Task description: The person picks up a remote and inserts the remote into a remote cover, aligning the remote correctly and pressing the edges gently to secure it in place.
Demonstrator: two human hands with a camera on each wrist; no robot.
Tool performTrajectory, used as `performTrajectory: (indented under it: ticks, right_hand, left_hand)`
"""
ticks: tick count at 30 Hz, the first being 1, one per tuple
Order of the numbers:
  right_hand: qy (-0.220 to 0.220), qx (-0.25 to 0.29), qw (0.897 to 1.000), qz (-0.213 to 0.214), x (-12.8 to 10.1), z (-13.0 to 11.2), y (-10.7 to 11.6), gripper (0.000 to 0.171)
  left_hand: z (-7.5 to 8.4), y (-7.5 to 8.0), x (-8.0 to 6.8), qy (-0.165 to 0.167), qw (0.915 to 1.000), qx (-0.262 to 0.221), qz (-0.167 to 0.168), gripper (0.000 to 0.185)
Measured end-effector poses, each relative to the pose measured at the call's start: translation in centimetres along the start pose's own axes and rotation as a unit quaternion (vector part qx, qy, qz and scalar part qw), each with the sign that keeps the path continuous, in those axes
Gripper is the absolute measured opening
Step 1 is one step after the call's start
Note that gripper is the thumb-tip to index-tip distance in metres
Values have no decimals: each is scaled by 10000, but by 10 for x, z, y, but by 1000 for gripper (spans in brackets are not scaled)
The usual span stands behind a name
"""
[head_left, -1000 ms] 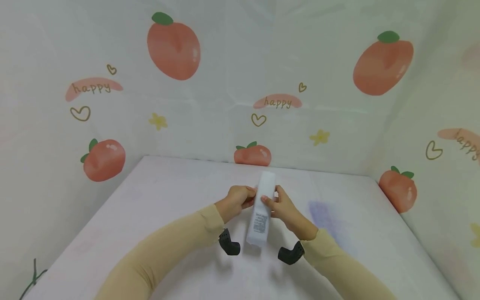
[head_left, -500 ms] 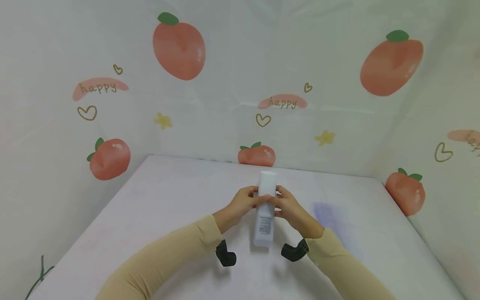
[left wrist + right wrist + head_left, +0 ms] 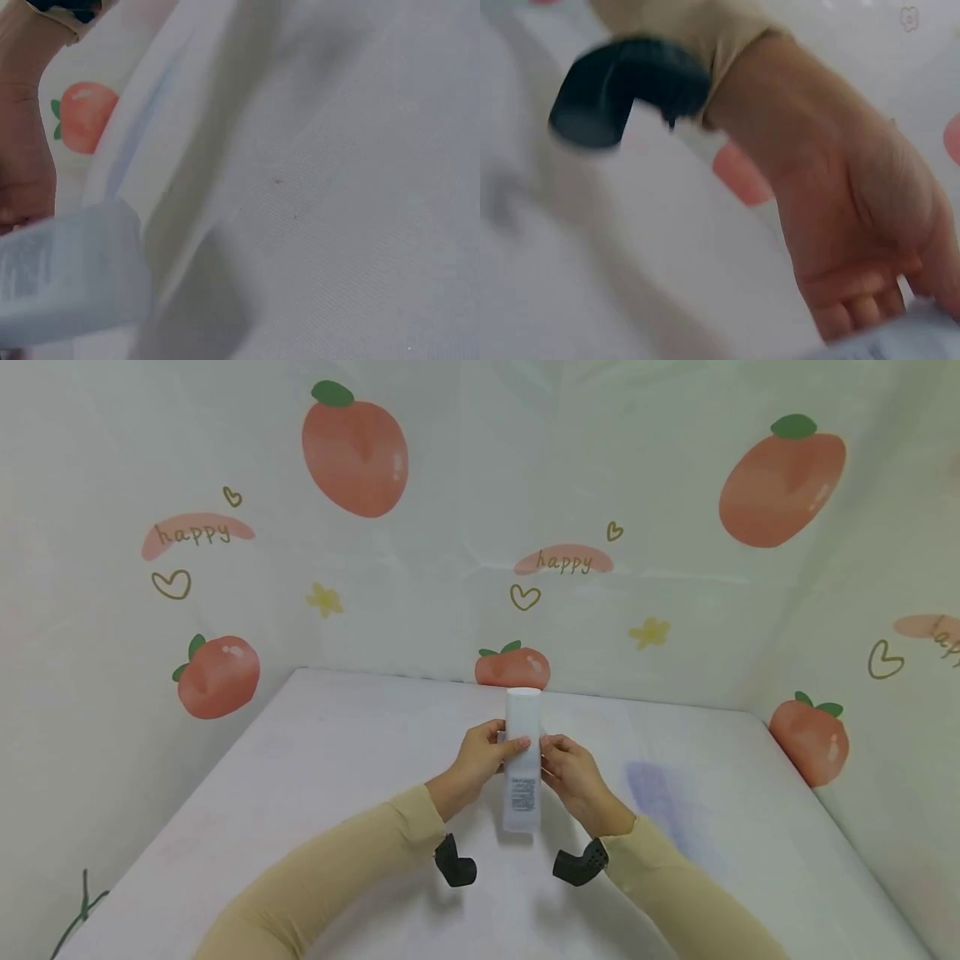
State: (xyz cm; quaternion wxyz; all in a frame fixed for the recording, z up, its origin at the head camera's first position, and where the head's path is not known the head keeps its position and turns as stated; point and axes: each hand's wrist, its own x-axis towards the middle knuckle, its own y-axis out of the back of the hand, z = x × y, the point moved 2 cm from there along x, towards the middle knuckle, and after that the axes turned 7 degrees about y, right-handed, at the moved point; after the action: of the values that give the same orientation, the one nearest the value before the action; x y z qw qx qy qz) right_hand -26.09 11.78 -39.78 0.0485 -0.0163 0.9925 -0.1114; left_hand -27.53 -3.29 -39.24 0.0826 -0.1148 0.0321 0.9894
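Note:
A long white box-like container [image 3: 522,760] stands nearly upright in the head view, with a patch of small grey print low on its front. My left hand [image 3: 472,760] grips its left side, the thumb laid across the front and the fingers behind. On the other side, my right hand [image 3: 581,777] holds the right edge with curled fingers, thumb tip at the edge. The left wrist view shows the container's squarish lower end [image 3: 90,262]. At the bottom of the right wrist view, thumb and fingers of the right hand [image 3: 862,240] meet a strip of the container [image 3: 900,341].
A white-covered table [image 3: 360,727] lies under the hands, with a faint purple smudge [image 3: 660,797] to the right. White cloth walls [image 3: 450,510] printed with peaches enclose it. Black wrist cameras [image 3: 455,862] hang below both cuffs. A dark green cord [image 3: 81,910] shows at the lower left.
The container has turned more upright and risen slightly. My left thumb has come onto its front, while my right thumb has slid off the front to the right edge.

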Motion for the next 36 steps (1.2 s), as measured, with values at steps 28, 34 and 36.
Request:
performTrajectory:
  ticks: [28, 34, 36]
  right_hand:
    - [-178, 697, 9973, 147, 15, -11, -7, 16]
    - [307, 59, 9981, -534, -1, -15, -14, 27]
    - [401, -233, 9968, -657, -4, -16, -15, 42]
  left_hand:
    - [10, 6, -8, 481, 9965, 481, -490, 48]
    - [13, 11, -4, -69, 9996, 106, -260, 49]
    - [14, 11, -5, -199, 9994, 175, -205, 48]
